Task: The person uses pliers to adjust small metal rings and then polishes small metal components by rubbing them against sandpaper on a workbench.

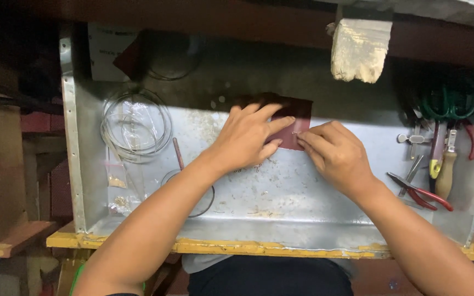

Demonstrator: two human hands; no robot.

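Both hands work a dark red sheet [294, 118] lying mid-tray [281, 192]: the left hand [248, 137] presses flat on it, fingers spread, while the right hand [333, 153] pinches its lower edge. Pliers [421, 193] lie right of the sheet, wire coils [135, 123] left. Seemingly mid-rub; next needs steady pressure.

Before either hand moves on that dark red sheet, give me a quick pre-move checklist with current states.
1. Left hand flat on the dark red sheet: ok.
2. Right hand fingertips pinching something at the sheet's edge: ok; what it is, cannot tell.
3. Sheet lying flat on the metal tray: cannot tell, hands cover it.
4. Red-handled pliers apart from the right hand: ok.
5. Wire coils apart from the left arm: ok.
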